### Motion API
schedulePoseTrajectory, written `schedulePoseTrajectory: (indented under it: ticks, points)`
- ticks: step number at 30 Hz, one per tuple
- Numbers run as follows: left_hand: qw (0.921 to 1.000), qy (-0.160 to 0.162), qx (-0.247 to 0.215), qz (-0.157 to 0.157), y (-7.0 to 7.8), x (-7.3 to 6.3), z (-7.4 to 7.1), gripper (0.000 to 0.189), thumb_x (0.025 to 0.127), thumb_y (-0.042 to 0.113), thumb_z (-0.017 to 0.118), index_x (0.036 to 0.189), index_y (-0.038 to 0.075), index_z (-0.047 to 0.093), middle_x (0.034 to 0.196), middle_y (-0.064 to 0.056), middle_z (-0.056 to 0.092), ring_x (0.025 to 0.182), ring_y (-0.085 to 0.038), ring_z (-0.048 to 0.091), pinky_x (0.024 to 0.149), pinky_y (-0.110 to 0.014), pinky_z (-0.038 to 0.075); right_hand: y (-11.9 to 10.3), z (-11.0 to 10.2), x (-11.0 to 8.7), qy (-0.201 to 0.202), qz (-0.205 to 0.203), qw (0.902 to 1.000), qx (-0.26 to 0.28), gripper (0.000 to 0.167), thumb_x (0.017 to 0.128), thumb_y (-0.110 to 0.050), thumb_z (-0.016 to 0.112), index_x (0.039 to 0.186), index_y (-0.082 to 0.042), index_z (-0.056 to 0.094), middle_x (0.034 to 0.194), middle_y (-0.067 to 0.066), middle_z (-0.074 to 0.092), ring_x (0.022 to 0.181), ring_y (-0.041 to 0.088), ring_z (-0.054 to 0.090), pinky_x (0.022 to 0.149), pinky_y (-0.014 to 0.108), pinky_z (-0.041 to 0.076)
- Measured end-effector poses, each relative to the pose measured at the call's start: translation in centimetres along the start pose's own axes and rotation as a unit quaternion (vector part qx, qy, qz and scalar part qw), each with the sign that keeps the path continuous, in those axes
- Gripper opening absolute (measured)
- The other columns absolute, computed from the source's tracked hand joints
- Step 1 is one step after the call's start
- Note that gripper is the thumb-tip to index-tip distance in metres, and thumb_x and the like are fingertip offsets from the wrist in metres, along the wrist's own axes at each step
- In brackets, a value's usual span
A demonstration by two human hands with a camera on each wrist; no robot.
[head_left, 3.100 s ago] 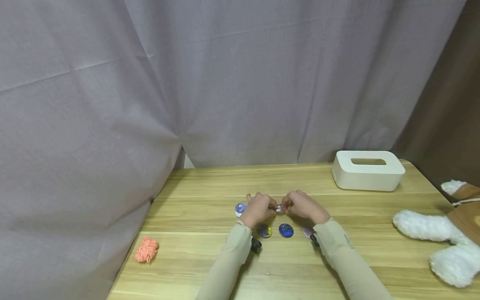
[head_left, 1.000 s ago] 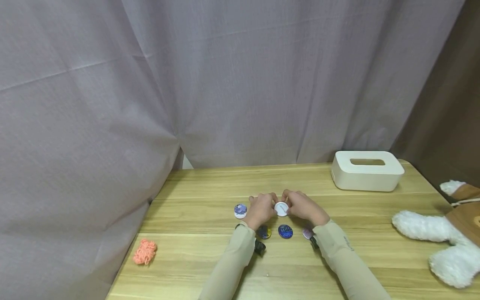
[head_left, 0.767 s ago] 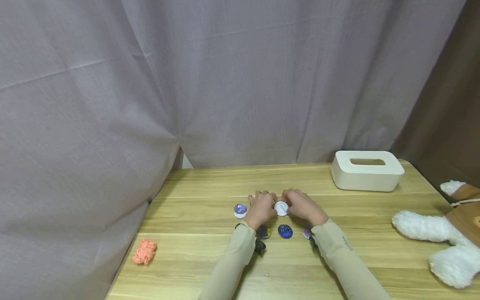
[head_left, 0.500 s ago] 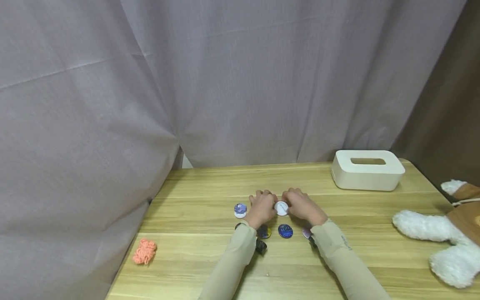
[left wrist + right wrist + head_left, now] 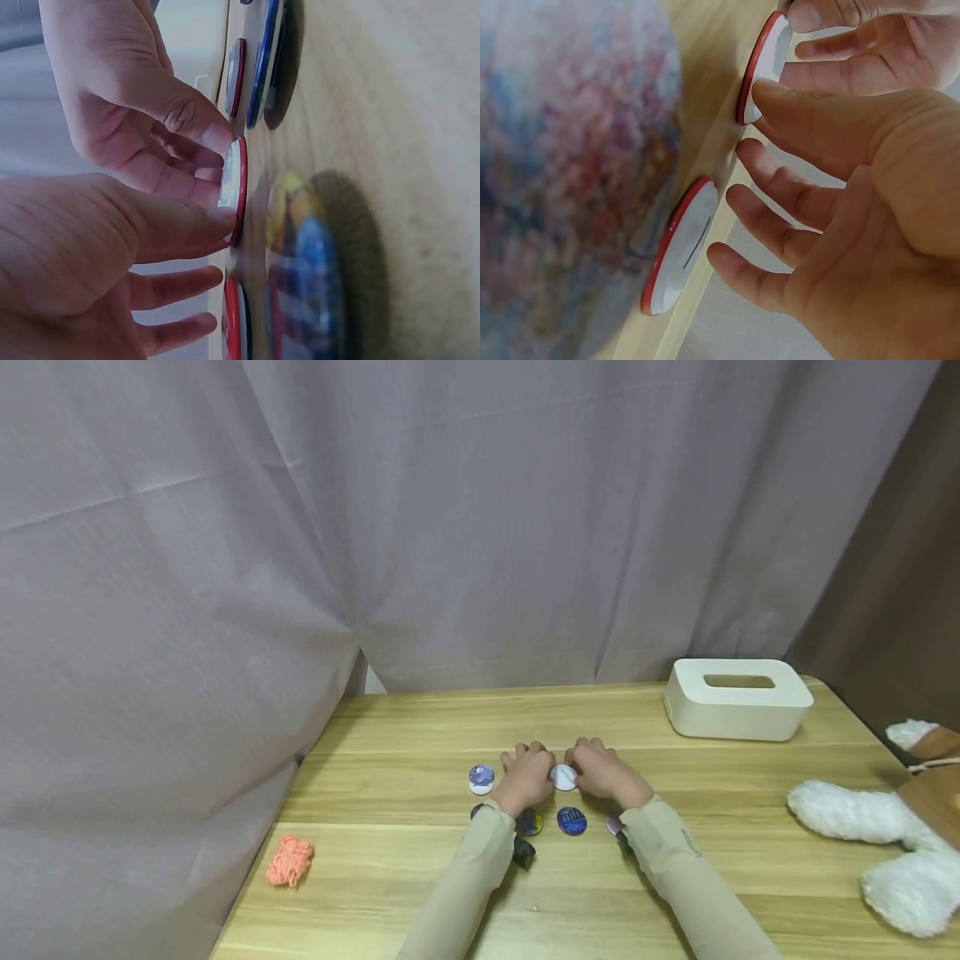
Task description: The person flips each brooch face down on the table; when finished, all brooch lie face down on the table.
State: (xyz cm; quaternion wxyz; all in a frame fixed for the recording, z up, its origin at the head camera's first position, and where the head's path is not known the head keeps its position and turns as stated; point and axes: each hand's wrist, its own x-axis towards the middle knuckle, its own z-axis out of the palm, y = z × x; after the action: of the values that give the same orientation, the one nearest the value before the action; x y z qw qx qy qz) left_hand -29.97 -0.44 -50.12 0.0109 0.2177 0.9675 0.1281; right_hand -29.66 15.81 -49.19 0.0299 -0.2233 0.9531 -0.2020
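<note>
A round button badge [image 5: 564,777] with a white back and red rim is held between both hands, back side up, low over the wooden table [image 5: 405,877]. My left hand [image 5: 527,775] pinches its left edge, thumb on the white back [image 5: 234,176]. From the opposite side, my right hand [image 5: 602,770] grips it with thumb and forefinger, the other fingers spread loosely. Beside the right fingers lies a second white-backed, red-rimmed badge [image 5: 681,247]. A red-edged badge [image 5: 232,319] sits by the left fingertips.
Nearer the body lie a yellow-and-dark badge [image 5: 532,822], a blue badge [image 5: 572,821] and a pale purple badge [image 5: 614,825]. A purple-and-white badge [image 5: 482,779] is left of the hands. Also there: coral yarn [image 5: 289,860], a white tissue box [image 5: 738,702], a plush toy [image 5: 911,877].
Three seconds ago the held badge showed a coloured side; since then it has been turned, white back showing. Over the last second it has tipped flatter while both hands kept hold.
</note>
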Motion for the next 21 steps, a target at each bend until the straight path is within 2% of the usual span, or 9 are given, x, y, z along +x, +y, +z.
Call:
schedulePoseTrajectory:
  ticks: [5, 10, 14, 21]
  points:
    - [1.0000, -0.010, 0.000, 0.000, 0.0, -0.1, -0.2, 0.018, 0.088, 0.010, 0.068, 0.074, 0.017, 0.062, 0.118, -0.006, 0.064, 0.108, -0.031, 0.053, 0.088, -0.057, 0.037, 0.3, 0.0, 0.1, 0.007, -0.012, 0.9999, 0.007, 0.013, 0.077, 0.004, 0.071, 0.088, -0.004, 0.070, 0.087, 0.007, 0.057, 0.084, 0.029, 0.050, 0.072, 0.050, 0.043]
    - [0.9998, -0.013, -0.017, 0.005, -0.6, -0.2, -0.2, 0.016, 0.098, 0.016, 0.059, 0.087, 0.016, 0.071, 0.114, -0.005, 0.064, 0.104, -0.028, 0.052, 0.090, -0.057, 0.035, 0.6, -0.2, 0.2, 0.028, -0.027, 0.9990, 0.021, 0.022, 0.076, 0.007, 0.068, 0.098, 0.003, 0.070, 0.093, 0.014, 0.063, 0.090, 0.036, 0.058, 0.080, 0.057, 0.047]
    - [0.9991, 0.001, -0.042, 0.011, -1.3, -0.3, -0.2, 0.022, 0.102, 0.020, 0.053, 0.100, 0.013, 0.073, 0.113, -0.006, 0.065, 0.104, -0.028, 0.053, 0.093, -0.060, 0.034, 0.4, -0.3, 0.6, 0.033, -0.031, 0.9984, 0.034, 0.025, 0.080, 0.004, 0.068, 0.105, 0.007, 0.069, 0.101, 0.019, 0.066, 0.097, 0.041, 0.060, 0.084, 0.062, 0.046]
    - [0.9978, 0.029, -0.060, 0.007, -2.8, -0.8, -0.2, 0.032, 0.106, 0.023, 0.047, 0.123, 0.010, 0.070, 0.127, -0.008, 0.063, 0.115, -0.032, 0.053, 0.097, -0.064, 0.031, -0.6, 0.1, 1.2, 0.035, -0.046, 0.9976, 0.039, 0.023, 0.084, -0.002, 0.070, 0.106, 0.007, 0.069, 0.105, 0.020, 0.069, 0.100, 0.044, 0.061, 0.087, 0.064, 0.045]
